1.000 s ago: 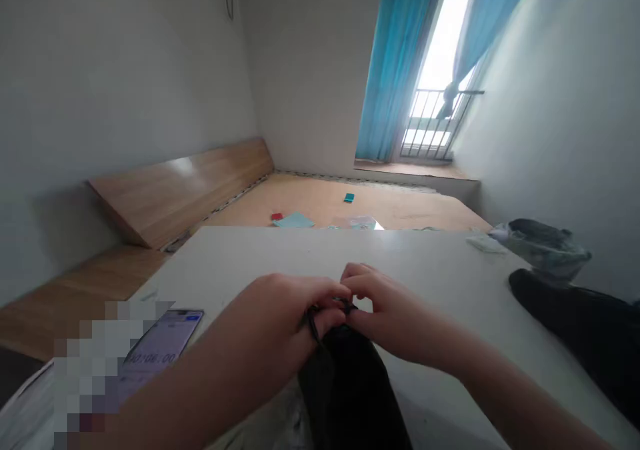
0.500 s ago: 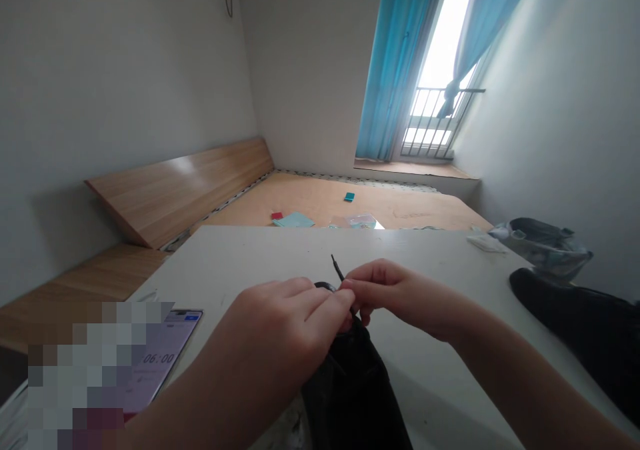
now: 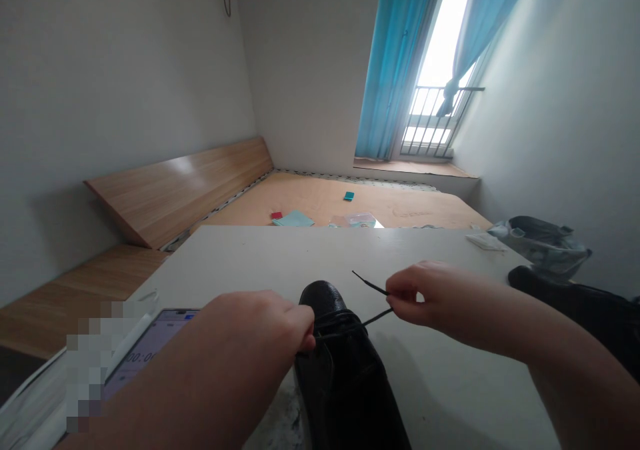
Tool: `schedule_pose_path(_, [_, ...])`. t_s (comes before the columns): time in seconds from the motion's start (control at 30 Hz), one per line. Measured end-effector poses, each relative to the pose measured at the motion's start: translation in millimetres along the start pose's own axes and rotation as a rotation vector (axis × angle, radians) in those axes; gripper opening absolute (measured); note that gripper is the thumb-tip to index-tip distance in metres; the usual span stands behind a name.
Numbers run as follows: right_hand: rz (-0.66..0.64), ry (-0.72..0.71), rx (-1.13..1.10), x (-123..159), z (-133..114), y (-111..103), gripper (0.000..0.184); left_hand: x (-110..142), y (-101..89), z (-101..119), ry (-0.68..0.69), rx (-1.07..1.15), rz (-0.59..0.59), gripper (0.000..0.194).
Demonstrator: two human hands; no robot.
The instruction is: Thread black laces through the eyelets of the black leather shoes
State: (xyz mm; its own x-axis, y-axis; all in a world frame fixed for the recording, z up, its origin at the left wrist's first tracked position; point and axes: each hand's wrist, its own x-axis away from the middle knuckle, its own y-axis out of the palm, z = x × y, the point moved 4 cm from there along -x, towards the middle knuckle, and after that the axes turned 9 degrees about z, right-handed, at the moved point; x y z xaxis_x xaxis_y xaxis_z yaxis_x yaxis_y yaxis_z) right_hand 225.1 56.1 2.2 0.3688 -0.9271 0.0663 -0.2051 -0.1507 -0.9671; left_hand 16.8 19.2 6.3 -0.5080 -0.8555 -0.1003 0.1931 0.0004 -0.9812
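A shiny black leather shoe (image 3: pixel 340 370) stands on the white table (image 3: pixel 250 257), toe pointing away from me. My right hand (image 3: pixel 425 300) pinches the black shoelace (image 3: pixel 373 303) and holds it taut to the right of the shoe, the lace tip poking up to the left. My left hand (image 3: pixel 260 323) is closed at the left side of the lacing, pinching the other lace end, which its fingers mostly hide.
A phone (image 3: pixel 145 350) showing a timer lies at the left. A second black shoe (image 3: pixel 580 303) and a crumpled plastic bag (image 3: pixel 543 247) sit at the right. Beyond the table are a wooden platform (image 3: pixel 350 207) with small coloured items, blue curtains (image 3: pixel 400 63) and a window.
My hands were together over the shoe's toe. They have moved apart, the right going right and the left going left, drawing the lace tight and uncovering the toe.
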Motion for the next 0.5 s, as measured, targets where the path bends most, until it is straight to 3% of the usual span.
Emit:
schedule_pose_path(0.1, [0.007,-0.022,-0.02,1.7,-2.2,-2.3,0.026,3.4,6.0,2.1,-0.007,0.031,-0.136,0.025])
schedule_pose_path(0.17, [-0.02,-0.073,-0.235,-1.2,-10.6,-1.2,0.023,4.3,10.7,6.1,0.014,0.075,-0.229,0.022])
schedule_pose_path(0.23, [-0.126,-0.134,-0.578,-6.2,-22.5,3.9,0.023,4.3,13.8,10.1,0.047,0.121,-0.287,0.024])
schedule_pose_path(0.37, [-0.273,-0.169,-1.082,-17.9,-39.2,16.5,0.025,0.1,11.4,11.9,0.08,0.24,-0.225,0.034])
schedule_pose_path(0.5, [-0.379,-0.201,-1.137,-22.8,-38.8,25.0,0.028,-1.7,7.1,2.1,0.079,0.249,-0.153,0.037])
